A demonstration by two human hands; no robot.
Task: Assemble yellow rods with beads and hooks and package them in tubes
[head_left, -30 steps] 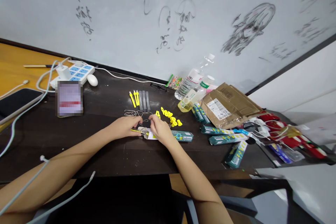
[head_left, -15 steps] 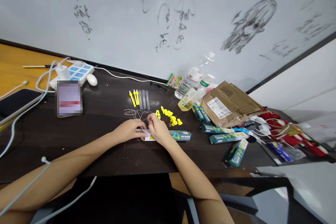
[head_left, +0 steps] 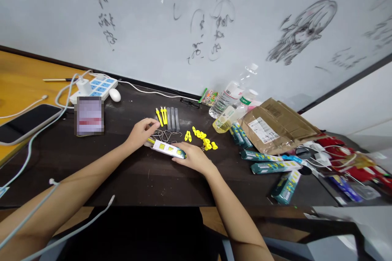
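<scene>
My right hand [head_left: 193,157] is wrapped round the right end of a small green and white box [head_left: 167,148], which lies tilted on the dark table [head_left: 131,183]. Something clear and yellow shows at the box's left end. My left hand [head_left: 143,131] hovers by that end with its fingers apart, beside bent metal wires [head_left: 167,136]. Behind the wires are yellow sticks [head_left: 161,116] and clear tubes [head_left: 173,119]. Small yellow pieces [head_left: 206,138] lie just beyond my right hand.
Several green boxes [head_left: 272,167] lie at the right, near a brown package [head_left: 275,126] and bottles [head_left: 228,102]. On the left are a power strip [head_left: 102,86], a white mouse [head_left: 114,95], a phone [head_left: 27,123] and cables. A whiteboard [head_left: 153,40] stands behind.
My left hand has come off the box and moved up and left. My right hand has shifted to the box's right end, and the box is now tilted, its white side showing more. The view has shifted slightly.
</scene>
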